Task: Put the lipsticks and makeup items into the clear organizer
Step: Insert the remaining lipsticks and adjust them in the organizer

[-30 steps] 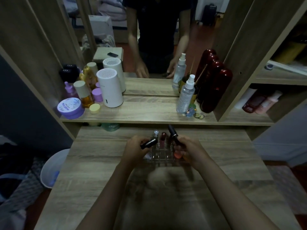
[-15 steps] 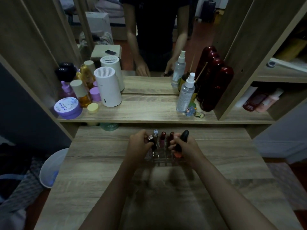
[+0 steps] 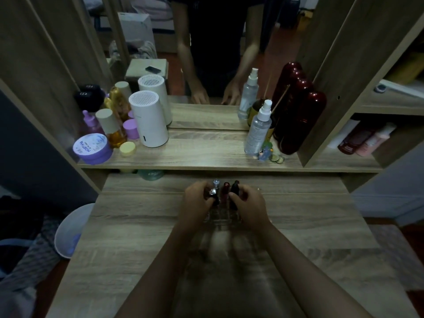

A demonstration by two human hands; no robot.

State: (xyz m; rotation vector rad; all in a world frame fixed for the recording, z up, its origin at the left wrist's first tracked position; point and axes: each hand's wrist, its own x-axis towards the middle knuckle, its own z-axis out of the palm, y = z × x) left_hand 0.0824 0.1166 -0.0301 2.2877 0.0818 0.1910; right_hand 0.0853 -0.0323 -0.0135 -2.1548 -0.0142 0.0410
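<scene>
The clear organizer (image 3: 223, 220) stands on the wooden table (image 3: 137, 237) between my two hands. Upright in its slots are a clear-capped tube (image 3: 216, 182) and a dark red lipstick (image 3: 225, 190). My left hand (image 3: 197, 203) is shut on a black lipstick with a silver end (image 3: 213, 195), held upright over a left slot. My right hand (image 3: 249, 203) grips a black tube (image 3: 234, 191) standing in a right slot. The hands hide most of the organizer's sides.
A raised shelf (image 3: 206, 154) behind the organizer holds a white cylinder (image 3: 149, 120), a purple jar (image 3: 93, 149), small bottles, a spray bottle (image 3: 258, 129) and dark red bottles (image 3: 298, 118) before a mirror. A white bin (image 3: 71, 230) sits left of the table.
Both hands turned their tilted black tubes upright and lowered them toward the organizer's slots. The right hand's tube, raised half a second ago, now sits lower among the others.
</scene>
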